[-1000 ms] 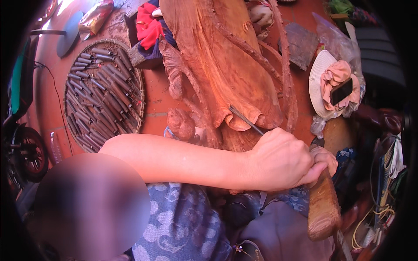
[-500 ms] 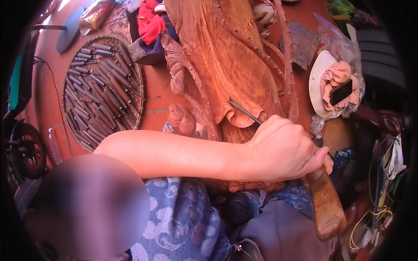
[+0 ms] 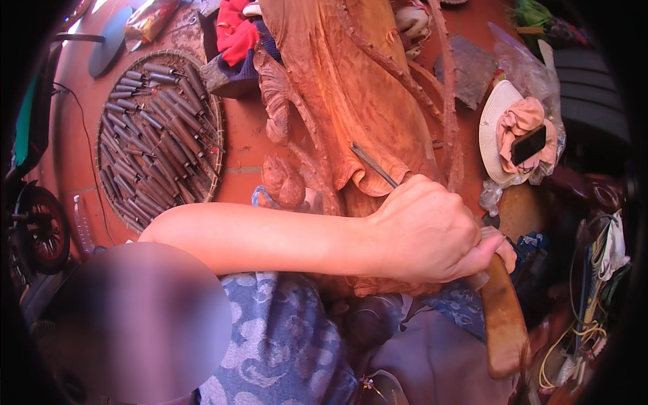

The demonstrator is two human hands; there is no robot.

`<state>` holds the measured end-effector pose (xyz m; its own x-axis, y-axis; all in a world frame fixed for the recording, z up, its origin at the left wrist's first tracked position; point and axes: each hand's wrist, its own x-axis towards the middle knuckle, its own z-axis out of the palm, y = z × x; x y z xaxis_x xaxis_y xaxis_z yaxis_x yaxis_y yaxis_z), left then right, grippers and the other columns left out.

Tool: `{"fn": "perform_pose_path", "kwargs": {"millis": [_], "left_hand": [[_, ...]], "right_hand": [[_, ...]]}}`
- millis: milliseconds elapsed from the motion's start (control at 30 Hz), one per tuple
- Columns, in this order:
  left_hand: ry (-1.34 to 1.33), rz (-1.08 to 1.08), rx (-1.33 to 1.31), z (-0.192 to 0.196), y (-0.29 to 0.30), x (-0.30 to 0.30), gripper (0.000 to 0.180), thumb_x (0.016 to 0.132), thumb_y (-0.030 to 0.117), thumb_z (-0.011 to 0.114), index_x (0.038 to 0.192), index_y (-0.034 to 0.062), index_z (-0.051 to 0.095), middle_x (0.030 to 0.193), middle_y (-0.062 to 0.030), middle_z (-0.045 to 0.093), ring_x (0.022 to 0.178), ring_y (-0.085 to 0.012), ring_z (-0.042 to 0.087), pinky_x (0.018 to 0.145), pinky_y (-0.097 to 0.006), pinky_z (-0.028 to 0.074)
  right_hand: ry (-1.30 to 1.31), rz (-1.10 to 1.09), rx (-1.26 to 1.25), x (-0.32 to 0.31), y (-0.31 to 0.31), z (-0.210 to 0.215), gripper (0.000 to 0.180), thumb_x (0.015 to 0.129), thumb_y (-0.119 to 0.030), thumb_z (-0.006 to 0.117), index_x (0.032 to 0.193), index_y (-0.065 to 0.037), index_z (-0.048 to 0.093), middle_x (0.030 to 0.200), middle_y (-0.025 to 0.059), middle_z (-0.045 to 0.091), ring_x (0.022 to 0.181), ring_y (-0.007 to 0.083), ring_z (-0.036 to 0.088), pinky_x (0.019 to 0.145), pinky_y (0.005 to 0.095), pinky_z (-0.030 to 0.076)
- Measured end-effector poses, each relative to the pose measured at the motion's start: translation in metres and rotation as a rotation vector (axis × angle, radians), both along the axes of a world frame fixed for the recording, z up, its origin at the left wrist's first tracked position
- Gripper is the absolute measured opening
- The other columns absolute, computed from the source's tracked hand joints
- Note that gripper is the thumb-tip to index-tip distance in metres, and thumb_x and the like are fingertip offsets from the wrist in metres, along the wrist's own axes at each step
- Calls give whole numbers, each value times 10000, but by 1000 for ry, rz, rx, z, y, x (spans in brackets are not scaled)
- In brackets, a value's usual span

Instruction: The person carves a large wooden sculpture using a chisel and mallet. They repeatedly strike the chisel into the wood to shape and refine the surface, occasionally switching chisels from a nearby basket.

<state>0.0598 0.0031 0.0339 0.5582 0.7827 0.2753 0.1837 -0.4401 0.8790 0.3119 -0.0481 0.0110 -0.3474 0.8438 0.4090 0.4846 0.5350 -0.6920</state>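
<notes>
Head view: left hand (image 3: 422,233) fingers closed around chisel (image 3: 372,164), right hand (image 3: 498,244) fingers gripping mallet (image 3: 505,317), carving (image 3: 351,88) deeply shaped, lower folds unfinished.

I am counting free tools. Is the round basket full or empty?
Full. The basket is packed with chisels lying side by side, covering nearly all its bottom.

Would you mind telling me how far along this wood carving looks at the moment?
Done: the carving already has deep folds and leafy scrolls along its left edge. In hand: the left hand holds a chisel, tip on a lower fold; the right hand, mostly hidden, meets a wooden mallet. Left: the surface looks rough and unsanded.
</notes>
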Motion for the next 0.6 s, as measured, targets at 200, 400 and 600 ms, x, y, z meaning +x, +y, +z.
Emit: {"fn": "perform_pose_path", "kwargs": {"millis": [200,400,600], "left_hand": [[-91,15,53,-6,-5,-3,433,961,326,583,584,125,650,524,-51,565,431,-279,555,399,-394,414],[-75,-22,123,-7,-1,-7,459,948,317,600,542,104,579,515,-58,535,424,-289,534,390,-394,400],[-89,-9,102,-8,1,-15,466,942,320,609,537,92,568,522,-71,535,430,-294,535,392,-399,398]], "right_hand": [[-218,-7,-32,-2,2,19,323,697,-157,791,751,-72,484,614,55,508,507,220,522,488,327,418],[-111,-19,69,13,-4,4,330,717,-132,822,775,-67,503,645,78,565,525,232,556,509,337,452],[-352,46,64,9,7,18,345,768,-116,828,804,-52,490,629,90,559,533,239,571,520,334,471]]}}
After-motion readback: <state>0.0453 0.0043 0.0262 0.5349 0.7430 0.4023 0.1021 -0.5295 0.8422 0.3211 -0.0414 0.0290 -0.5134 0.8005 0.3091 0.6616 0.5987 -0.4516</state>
